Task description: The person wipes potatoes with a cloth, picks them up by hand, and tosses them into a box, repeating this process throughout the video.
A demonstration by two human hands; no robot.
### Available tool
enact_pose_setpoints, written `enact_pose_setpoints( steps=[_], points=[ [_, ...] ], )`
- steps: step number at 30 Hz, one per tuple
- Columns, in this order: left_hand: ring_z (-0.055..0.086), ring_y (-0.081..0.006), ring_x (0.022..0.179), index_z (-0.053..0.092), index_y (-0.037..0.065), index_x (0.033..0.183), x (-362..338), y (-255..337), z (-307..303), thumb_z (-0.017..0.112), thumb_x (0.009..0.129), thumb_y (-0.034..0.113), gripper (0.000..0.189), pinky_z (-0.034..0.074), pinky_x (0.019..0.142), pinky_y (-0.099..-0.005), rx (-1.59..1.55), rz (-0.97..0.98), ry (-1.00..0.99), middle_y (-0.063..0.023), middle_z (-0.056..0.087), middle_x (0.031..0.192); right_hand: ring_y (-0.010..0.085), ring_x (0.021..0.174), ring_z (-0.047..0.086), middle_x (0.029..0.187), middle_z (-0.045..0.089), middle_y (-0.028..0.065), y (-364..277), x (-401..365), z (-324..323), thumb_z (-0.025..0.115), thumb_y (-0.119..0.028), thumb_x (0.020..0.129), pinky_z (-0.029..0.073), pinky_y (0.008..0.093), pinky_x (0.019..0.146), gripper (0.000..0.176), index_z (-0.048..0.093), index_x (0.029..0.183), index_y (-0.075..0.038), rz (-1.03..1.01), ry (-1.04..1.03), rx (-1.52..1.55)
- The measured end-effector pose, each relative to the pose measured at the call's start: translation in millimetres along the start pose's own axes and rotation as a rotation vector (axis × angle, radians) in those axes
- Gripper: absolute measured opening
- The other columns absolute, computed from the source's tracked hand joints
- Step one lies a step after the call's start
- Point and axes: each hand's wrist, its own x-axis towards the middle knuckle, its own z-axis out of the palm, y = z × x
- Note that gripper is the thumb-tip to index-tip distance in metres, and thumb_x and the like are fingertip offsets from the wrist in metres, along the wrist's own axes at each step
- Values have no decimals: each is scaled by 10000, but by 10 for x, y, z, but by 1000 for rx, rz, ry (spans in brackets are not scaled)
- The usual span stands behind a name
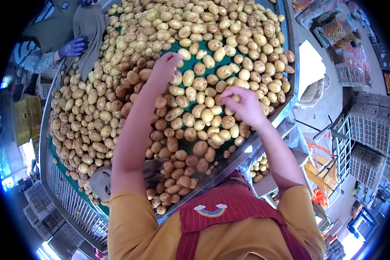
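Observation:
Many tan potatoes (199,83) lie loose over a green sorting surface (189,65). My left hand (164,69) is at the upper middle of the pile, its fingers bent round a potato (179,64) that they partly cover. To the right, my right hand (245,106) hovers low over the potatoes with thumb and forefinger apart. Nothing shows between those fingers, and the potato (228,121) lies just below them. Darker, wetter-looking potatoes (172,144) lie nearer my body, below my left hand.
A metal rim (292,82) edges the sorting table, with slatted bars (76,208) at lower left. A purple-gloved hand (73,47) of another person is at upper left, near a grey cloth (89,32). Stacked crates (368,125) stand at right. A lined container of potatoes (260,167) sits beside me.

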Motion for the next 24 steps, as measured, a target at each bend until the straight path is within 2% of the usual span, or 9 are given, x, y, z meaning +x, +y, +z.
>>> enact_pose_setpoints(
  steps=[2,3,4,6,8,12,16,20,24],
  points=[
    [564,-112,739,677,127,1079,-557,5,109,660,947,254,184,448,593,-191,-448,-84,-1,-18,596,931,160,795,707,925,739,57,-79,-29,-2,664,-80,886,488,238,599,272,701,1149,-21,331,-22,569],
    [585,-129,758,654,82,1089,-652,-124,185,652,948,225,201,463,580,-200,-681,-150,-41,-42,599,960,207,983,716,1067,731,121,-128,-110,1,603,-138,908,491,241,600,380,647,1254,11,359,-106,823],
    [631,-156,822,626,37,1107,-857,-124,346,593,971,192,209,506,613,-217,-806,-131,-54,-71,613,976,286,1153,662,1254,667,182,1,-159,80,543,-185,904,561,315,749,475,587,1334,11,405,-272,1250],
    [672,-211,935,593,14,1102,-1210,-222,725,470,979,112,200,557,727,-281,-933,-81,81,-125,635,1042,348,1281,569,1372,590,198,-118,-347,403,532,-214,874,514,438,1009,567,533,1406,-18,375,-189,1651],
    [656,-225,992,599,3,1085,-1372,-517,996,465,974,111,204,540,844,-321,-735,262,76,-122,638,1073,358,1293,545,1332,608,177,-88,-553,669,546,-216,851,369,504,1165,594,536,1424,-62,294,10,1882],
    [654,-240,923,669,41,1011,-1623,-413,1323,550,964,165,178,485,903,-336,-26,754,8,-124,658,1035,234,1239,569,1272,628,59,49,-919,849,581,-293,876,409,480,1110,501,601,1355,-147,153,62,2039],
    [621,-201,1008,667,35,1117,-1857,-305,1516,456,1042,333,372,415,1017,-331,-354,563,-226,-89,663,1098,268,1295,544,1357,613,81,-55,-1197,720,578,-321,904,381,499,1139,472,617,1349,-167,148,272,2072],
    [532,-314,1315,519,-66,1339,-1975,-289,1550,355,1090,339,503,390,1138,-424,-178,716,-259,-218,572,1368,380,1356,494,1419,581,132,147,-1536,493,599,-349,924,378,539,1154,413,678,1297,-189,-107,251,2069],
    [520,-335,1295,565,-52,1319,-2240,-319,1165,475,954,149,427,363,1134,-443,209,818,-179,-207,567,1367,395,1301,525,1332,604,150,183,-2191,-163,639,-311,911,420,544,1121,319,686,1171,-132,-298,584,1997]
  ],
)
